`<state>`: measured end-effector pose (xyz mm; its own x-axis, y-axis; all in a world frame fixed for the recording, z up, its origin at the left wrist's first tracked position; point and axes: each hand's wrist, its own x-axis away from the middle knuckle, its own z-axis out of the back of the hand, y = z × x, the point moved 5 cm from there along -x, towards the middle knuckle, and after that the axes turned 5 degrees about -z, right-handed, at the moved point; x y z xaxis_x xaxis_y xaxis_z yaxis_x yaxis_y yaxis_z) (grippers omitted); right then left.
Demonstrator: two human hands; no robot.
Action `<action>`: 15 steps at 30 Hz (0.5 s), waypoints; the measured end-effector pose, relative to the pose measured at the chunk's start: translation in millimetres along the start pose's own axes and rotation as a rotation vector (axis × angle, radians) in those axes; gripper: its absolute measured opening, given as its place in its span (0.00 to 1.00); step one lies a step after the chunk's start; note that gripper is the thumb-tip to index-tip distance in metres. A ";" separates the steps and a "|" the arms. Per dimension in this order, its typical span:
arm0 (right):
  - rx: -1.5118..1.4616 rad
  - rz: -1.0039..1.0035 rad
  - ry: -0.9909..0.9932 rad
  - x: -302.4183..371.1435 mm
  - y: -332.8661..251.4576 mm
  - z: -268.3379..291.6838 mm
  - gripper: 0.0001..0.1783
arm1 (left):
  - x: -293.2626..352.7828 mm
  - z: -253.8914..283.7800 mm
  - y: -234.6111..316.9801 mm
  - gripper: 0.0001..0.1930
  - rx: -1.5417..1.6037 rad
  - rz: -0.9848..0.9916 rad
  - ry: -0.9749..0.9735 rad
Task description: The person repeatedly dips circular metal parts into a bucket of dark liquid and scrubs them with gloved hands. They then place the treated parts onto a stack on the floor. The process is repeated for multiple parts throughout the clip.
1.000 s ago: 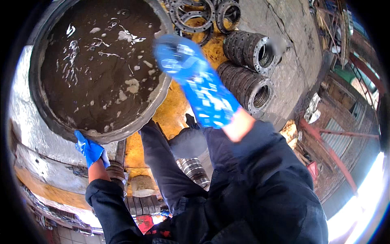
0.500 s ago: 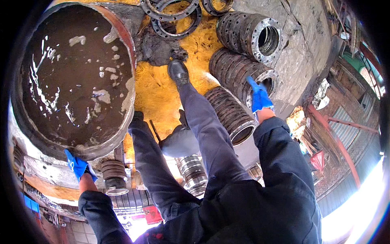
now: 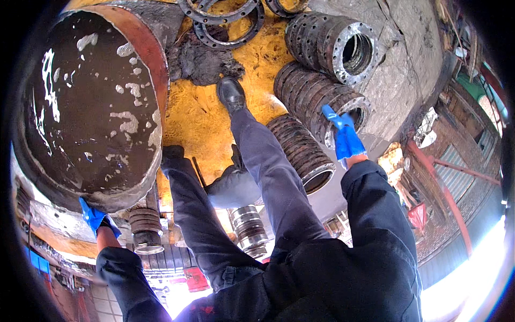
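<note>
the big round tub [image 3: 152,59] sits to your left, dark liquid [image 3: 80,107] hiding its bottom and its far-left side fading into the black border of the view. your left hand [image 3: 94,217], in a blue glove, is at the tub's near edge with one digit laid up along the wall; its other fingers are hidden, so i cannot tell whether they pinch anything. your right hand [image 3: 345,134], gloved too, is well to the right of the tub, one digit pointing out over the end of the middle ring stack [image 3: 308,94]; its remaining fingers are hard to make out, and i cannot tell whether it touches or grips the metal. the near ring stack [image 3: 298,147] and far ring stack [image 3: 316,43] are also right of the tub. just right of the tub's far side lies a dark rumpled heap [image 3: 201,61], and past it flat rings [image 3: 236,43] are cut off by the top border. between the tub and your right boot [image 3: 232,95], yellow ground [image 3: 185,110] gives you room, edged by the tub's wall, the heap and your legs
</note>
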<state>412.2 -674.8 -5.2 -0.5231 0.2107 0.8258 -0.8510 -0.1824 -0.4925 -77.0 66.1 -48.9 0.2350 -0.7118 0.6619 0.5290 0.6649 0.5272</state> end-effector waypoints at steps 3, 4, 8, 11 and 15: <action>0.219 -0.033 0.059 -28.1 14.2 80.3 0.38 | 35.5 -54.8 -3.5 0.34 0.027 -0.001 -0.053; 0.279 -0.058 0.036 -24.8 5.9 68.0 0.37 | 26.2 -29.1 6.3 0.33 0.008 -0.041 -0.025; 0.590 -0.108 -0.016 19.2 -48.1 55.1 0.30 | 19.5 -0.8 -6.0 0.30 0.090 -0.035 -0.022; 0.802 -0.121 -0.059 65.6 -89.6 44.6 0.25 | 39.9 -18.4 -16.3 0.28 0.246 0.038 -0.029; 0.982 -0.133 -0.121 148.5 -106.2 14.1 0.19 | 51.0 -57.0 29.9 0.26 0.270 -0.022 -0.034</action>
<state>425.6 -637.6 173.6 -0.3716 0.1980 0.9070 -0.4574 -0.8893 0.0068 -2.7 36.8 -29.7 0.1954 -0.7219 0.6639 0.2964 0.6888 0.6616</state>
